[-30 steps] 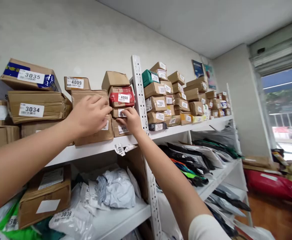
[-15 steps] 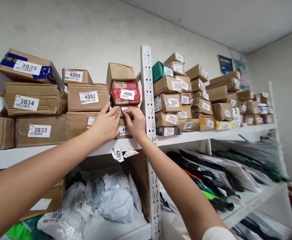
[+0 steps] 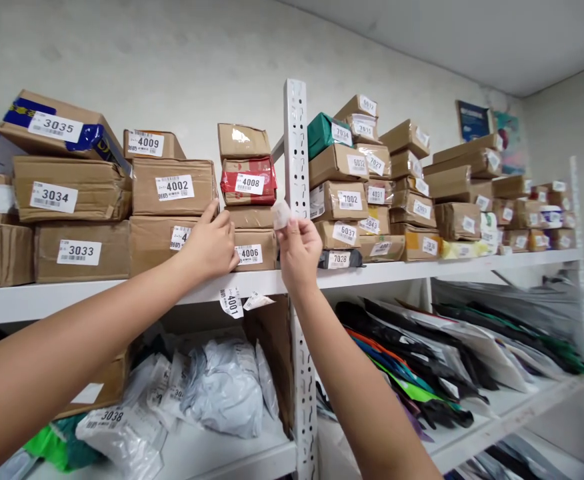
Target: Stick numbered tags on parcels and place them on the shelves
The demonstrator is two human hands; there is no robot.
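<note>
My right hand (image 3: 299,255) pinches a small white sticker label (image 3: 281,215) between thumb and fingers, in front of the shelf's upright post (image 3: 297,153). My left hand (image 3: 211,241) rests against the stacked cartons with its fingers apart, the index finger pointing up by the carton marked 4002 (image 3: 175,188). Beside its fingertips is a flat brown carton (image 3: 252,217) whose visible front shows no label. That carton lies between the red box marked 4008 (image 3: 249,181) and the carton marked 4006 (image 3: 259,249). My left hand partly covers the carton below 4002.
A label reading 4001 (image 3: 231,302) and another curled label (image 3: 258,301) hang from the white shelf edge (image 3: 172,299). More labelled cartons (image 3: 345,200) stand right of the post. Plastic-wrapped parcels (image 3: 225,387) lie on the lower shelf, with dark flat bags (image 3: 402,347) at right.
My right hand has drawn away from the flat carton to the right, with the white label in its fingers. My left hand has stayed nearly in place by the cartons.
</note>
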